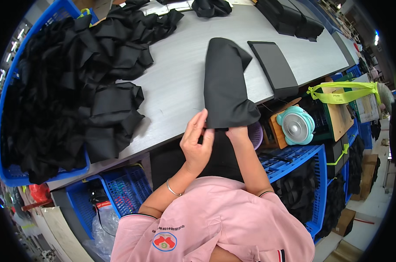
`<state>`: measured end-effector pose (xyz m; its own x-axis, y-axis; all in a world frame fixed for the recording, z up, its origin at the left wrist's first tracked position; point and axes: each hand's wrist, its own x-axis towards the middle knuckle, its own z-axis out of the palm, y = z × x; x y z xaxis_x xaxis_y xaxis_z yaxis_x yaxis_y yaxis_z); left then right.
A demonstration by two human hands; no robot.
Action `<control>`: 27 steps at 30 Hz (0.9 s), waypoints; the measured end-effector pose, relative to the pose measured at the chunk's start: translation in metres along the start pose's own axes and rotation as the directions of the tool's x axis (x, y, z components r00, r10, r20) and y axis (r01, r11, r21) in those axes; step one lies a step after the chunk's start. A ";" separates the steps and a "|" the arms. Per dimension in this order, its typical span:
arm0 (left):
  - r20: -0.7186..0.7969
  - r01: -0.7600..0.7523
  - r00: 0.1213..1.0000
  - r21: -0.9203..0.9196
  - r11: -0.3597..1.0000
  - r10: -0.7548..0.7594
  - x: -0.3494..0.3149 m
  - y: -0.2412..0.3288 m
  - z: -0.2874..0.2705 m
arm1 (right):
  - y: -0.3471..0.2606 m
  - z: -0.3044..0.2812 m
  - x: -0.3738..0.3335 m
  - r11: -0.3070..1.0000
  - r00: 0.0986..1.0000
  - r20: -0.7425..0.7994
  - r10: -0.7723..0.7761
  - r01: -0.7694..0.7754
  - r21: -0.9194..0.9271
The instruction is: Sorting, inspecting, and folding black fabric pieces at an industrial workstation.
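A blue basket (pixel 7 118) on the worktop (pixel 176 61) is heaped with black fabric (pixel 67 65); a blue crate (pixel 322 174) at lower right holds more. A dark flat panel (pixel 274 65) and a turquoise fan (pixel 296 125) sit to the right. The black tubular piece (pixel 226 83) spans the worktop's near edge, the partly open left hand (pixel 197 142) touching its lower left corner; the right hand (pixel 237 132) is mostly hidden under it, grip impossible to tell

Blk fabric pc (pixel 226 83), creased, rt.
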<state>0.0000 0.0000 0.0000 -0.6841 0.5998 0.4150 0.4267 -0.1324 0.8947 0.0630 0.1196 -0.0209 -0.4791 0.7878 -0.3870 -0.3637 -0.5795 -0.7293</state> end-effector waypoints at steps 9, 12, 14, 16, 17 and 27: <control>0.123 0.638 0.728 -0.481 0.601 -0.674 -0.022 -0.063 -0.004 | -0.015 0.000 0.011 0.491 0.843 0.528 -0.101 0.504 -0.711; 0.203 0.653 0.716 -0.534 0.538 -0.668 -0.029 -0.055 0.017 | 0.028 -0.013 0.012 -0.266 0.688 0.617 -0.383 0.557 -0.787; 0.277 0.694 0.666 -0.570 0.439 -0.693 -0.032 -0.056 0.020 | 0.040 -0.008 0.012 -0.466 0.590 0.682 -0.432 0.501 -0.729; 0.341 0.760 0.601 -0.524 0.385 -0.723 -0.037 -0.065 0.022 | 0.037 -0.009 0.010 -0.554 0.736 0.620 -0.271 0.408 -0.726; 0.370 0.782 0.571 -0.517 0.348 -0.733 -0.039 -0.069 0.023 | 0.036 -0.010 0.007 -0.645 0.855 0.505 -0.115 0.323 -0.693; 0.391 0.696 0.592 -0.689 0.203 -0.704 -0.029 -0.058 0.038 | 0.029 0.007 -0.001 -0.346 0.836 0.535 -0.125 0.469 -0.813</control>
<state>0.0180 0.0203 -0.0700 -0.4745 0.7572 -0.4489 -0.7970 -0.1530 0.5843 0.0476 0.1005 -0.0380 -0.7823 0.6189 0.0695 0.5504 0.7393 -0.3880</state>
